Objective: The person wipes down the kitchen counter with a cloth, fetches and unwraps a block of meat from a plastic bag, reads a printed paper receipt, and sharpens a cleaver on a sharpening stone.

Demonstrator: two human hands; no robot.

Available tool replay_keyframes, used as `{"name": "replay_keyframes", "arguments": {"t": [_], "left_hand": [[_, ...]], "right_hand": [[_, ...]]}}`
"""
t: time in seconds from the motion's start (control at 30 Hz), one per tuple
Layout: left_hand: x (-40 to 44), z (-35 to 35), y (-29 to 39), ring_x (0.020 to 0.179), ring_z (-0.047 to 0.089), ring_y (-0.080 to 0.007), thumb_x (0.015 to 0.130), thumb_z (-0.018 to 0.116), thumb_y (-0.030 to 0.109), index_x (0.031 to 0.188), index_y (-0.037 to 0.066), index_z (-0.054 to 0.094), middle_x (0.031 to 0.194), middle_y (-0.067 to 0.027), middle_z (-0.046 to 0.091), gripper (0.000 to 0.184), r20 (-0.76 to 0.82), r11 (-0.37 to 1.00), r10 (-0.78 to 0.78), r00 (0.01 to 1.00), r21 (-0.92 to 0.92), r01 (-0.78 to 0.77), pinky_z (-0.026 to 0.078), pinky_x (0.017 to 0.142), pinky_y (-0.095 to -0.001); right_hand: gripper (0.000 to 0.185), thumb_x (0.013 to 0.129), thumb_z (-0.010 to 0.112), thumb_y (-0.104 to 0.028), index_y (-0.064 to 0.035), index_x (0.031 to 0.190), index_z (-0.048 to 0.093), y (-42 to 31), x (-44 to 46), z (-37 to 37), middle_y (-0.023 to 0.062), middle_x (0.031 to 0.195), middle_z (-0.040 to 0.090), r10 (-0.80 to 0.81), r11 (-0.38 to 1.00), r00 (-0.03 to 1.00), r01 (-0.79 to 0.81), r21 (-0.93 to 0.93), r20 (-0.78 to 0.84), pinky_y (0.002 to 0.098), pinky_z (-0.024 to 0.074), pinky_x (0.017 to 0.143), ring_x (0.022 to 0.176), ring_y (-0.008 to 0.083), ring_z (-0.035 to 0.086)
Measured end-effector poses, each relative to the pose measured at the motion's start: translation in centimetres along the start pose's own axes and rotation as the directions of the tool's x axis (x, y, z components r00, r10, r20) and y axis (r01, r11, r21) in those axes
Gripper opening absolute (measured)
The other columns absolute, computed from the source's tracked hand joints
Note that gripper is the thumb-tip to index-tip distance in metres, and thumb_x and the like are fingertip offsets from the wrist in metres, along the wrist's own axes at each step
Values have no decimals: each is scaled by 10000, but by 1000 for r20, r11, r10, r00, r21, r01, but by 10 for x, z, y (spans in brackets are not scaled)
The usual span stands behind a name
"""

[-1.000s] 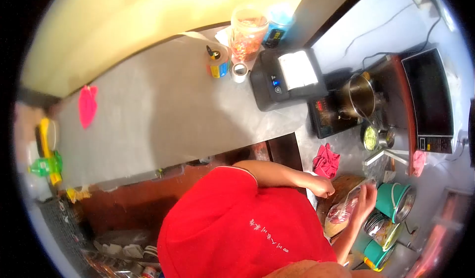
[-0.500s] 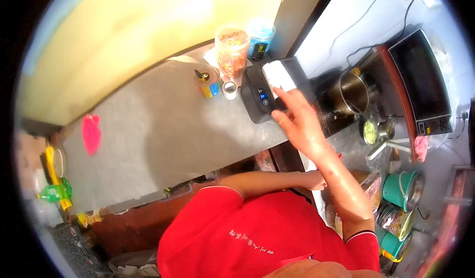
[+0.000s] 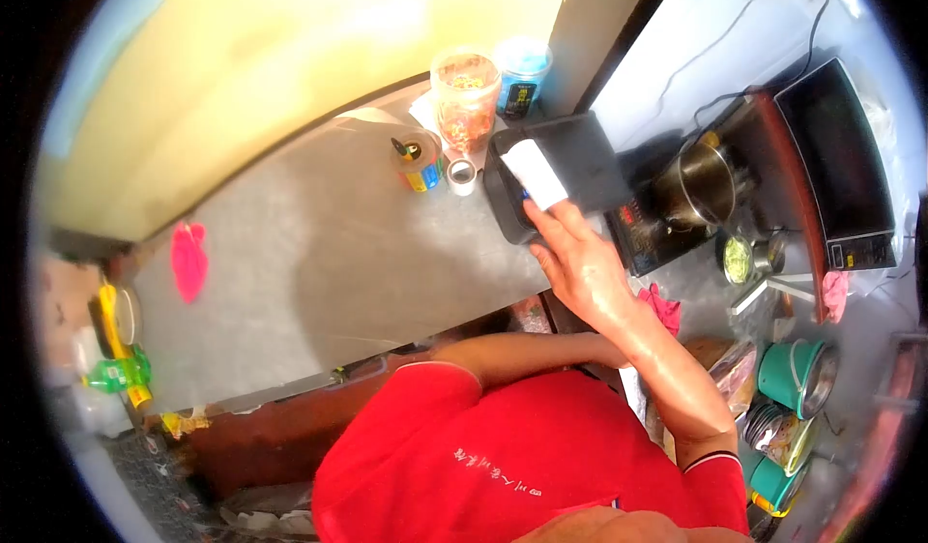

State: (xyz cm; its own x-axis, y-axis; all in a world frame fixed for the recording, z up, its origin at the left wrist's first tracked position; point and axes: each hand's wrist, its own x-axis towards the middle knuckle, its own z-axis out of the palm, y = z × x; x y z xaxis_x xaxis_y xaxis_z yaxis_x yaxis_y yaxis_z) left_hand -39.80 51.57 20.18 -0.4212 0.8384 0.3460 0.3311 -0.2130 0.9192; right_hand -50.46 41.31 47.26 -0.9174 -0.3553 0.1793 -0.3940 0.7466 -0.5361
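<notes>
My right hand (image 3: 588, 263) reaches over the counter to a black box-shaped device (image 3: 510, 216), which looks like a small printer. Its fingers are stretched out and spread, with the fingertips at the near end of a white strip (image 3: 534, 174), apparently paper, on top of the device. The thumb stands apart from the strip. Only a speck of blue light shows beside the fingertips. My left hand (image 3: 609, 352) lies low in front of my body, mostly hidden behind the right forearm, so its fingers do not show. A pink cloth (image 3: 660, 308) lies just right of the right wrist.
Behind the device stand a food-filled clear jar (image 3: 466, 103), a blue-lidded tub (image 3: 523, 74), an opened can (image 3: 420, 168) and a small white roll (image 3: 461, 176). To the right, a pot (image 3: 704, 185) sits on a cooktop (image 3: 667, 238), beneath a microwave (image 3: 839, 161). Green buckets (image 3: 785, 374) stand lower right.
The white strip has shifted toward me and left on the device, and my right hand has followed slightly downward. The blue display is now mostly covered. My left hand has slipped behind the right forearm.
</notes>
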Motion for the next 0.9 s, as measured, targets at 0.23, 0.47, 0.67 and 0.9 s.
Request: {"name": "replay_keyframes", "arguments": {"t": [0.23, 0.47, 0.67, 0.9], "left_hand": [[-3, -5, 5, 974, 664, -263, 909, 641, 112, 1085, 38, 670, 1039, -116, 703, 192, -41, 1000, -4, 999, 5, 4, 517, 850, -416], [-9, -12, 11, 1011, 659, -236, 933, 631, 91, 1120, 29, 664, 1078, -109, 699, 200, -82, 1000, -13, 997, 12, 14, 518, 880, -396], [-20, -20, 18, 1043, 655, -213, 953, 622, 73, 1150, 21, 660, 1112, -102, 696, 207, -89, 1000, -16, 996, 24, 18, 518, 905, -378], [-33, -48, 31, 1080, 650, -186, 977, 613, 53, 1184, 11, 654, 1152, -95, 692, 216, -137, 999, -19, 990, 32, 24, 519, 935, -357]], "right_hand": [[553, 895, 726, -54, -81, 1423, 566, 1, -3, 9, 159, 1251, 595, -35, 999, 995, 34, -20, -91, 448, 568, 829, 1018, 407, 657], [569, 887, 717, -53, -81, 1434, 563, 4, -5, 11, 146, 1255, 600, -42, 995, 997, 36, -91, -70, 444, 575, 822, 1005, 384, 661], [548, 831, 651, -68, -34, 1376, 601, -3, -12, 10, 101, 1282, 604, -84, 939, 996, 76, -335, -10, 409, 586, 778, 936, 299, 630], [477, 817, 699, -6, -4, 1293, 662, 5, -29, 3, 124, 1248, 645, -257, 956, 940, 213, -201, -226, 406, 572, 877, 1077, 322, 636]]}}
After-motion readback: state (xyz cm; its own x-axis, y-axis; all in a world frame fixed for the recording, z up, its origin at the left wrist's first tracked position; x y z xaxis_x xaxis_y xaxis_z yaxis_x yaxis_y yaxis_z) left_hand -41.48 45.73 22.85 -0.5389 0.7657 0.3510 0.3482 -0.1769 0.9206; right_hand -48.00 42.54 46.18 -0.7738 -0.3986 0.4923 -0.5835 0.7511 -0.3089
